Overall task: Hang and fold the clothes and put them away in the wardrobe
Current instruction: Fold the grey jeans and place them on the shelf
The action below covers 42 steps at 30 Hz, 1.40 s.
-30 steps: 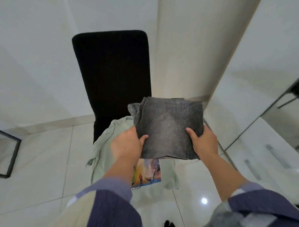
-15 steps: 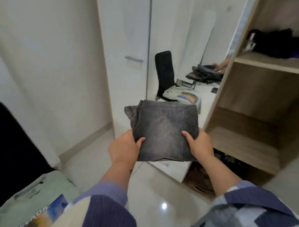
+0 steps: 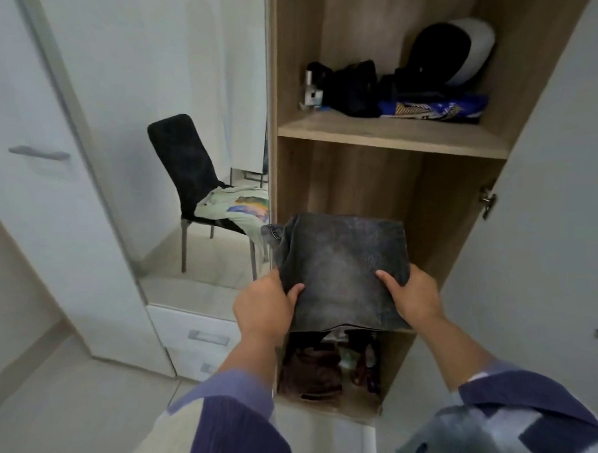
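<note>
A folded pair of dark grey jeans (image 3: 340, 265) is held flat in front of the open wooden wardrobe (image 3: 358, 174). My left hand (image 3: 265, 307) grips its near left corner and my right hand (image 3: 411, 296) grips its near right corner. The jeans hover at the mouth of the middle compartment, whose shelf they hide. The upper shelf (image 3: 390, 134) holds dark clothes, a blue patterned item and a black-and-white helmet. The bottom compartment (image 3: 322, 367) holds brown and dark items.
A mirror door (image 3: 165, 117) to the left reflects a black chair (image 3: 187, 166) with a pale green printed T-shirt (image 3: 236, 206) on it. White drawers (image 3: 200, 338) sit below the mirror. The open white wardrobe door (image 3: 547, 237) stands at right.
I have turned from the chair to face the wardrobe. The folded jeans, still gripped by both hands, have come up to the middle compartment's opening.
</note>
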Tool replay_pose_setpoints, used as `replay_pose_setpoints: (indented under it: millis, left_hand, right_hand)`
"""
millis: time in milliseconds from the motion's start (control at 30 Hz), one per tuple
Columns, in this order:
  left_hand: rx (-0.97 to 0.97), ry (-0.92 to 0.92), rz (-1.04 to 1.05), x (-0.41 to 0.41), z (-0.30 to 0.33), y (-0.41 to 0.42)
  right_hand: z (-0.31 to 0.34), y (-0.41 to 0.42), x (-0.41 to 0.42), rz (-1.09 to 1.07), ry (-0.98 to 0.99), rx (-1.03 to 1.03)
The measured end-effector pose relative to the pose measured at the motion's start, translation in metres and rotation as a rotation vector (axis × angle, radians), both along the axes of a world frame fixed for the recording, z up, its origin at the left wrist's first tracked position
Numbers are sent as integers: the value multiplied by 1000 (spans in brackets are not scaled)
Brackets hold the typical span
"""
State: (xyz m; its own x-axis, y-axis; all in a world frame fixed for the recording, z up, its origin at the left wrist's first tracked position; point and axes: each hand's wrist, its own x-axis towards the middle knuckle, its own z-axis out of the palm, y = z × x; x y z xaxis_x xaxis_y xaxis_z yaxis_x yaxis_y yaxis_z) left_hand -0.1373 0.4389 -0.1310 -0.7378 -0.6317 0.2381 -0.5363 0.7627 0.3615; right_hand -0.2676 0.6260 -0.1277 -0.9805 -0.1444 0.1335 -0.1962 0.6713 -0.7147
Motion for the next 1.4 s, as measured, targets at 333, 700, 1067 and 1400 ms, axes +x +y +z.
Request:
replay_pose_setpoints:
  millis: [333,700,1067,1400]
  left_hand:
    - [-4,-37,-160,-157,-36,-40]
    - [-35,10,-268,-374,-172,-90]
    - [3,52,-245,-517,-283,-93]
    - [-98,17,-215,-553,-306,-106]
  right_hand:
    - [-36,-22,-124,-85,-55,1]
    - [-177,-54,-312,-247,12,-11]
    - [-269,-55,-450,-244,30,137]
    - [-287,-65,-475,-373,-12,291]
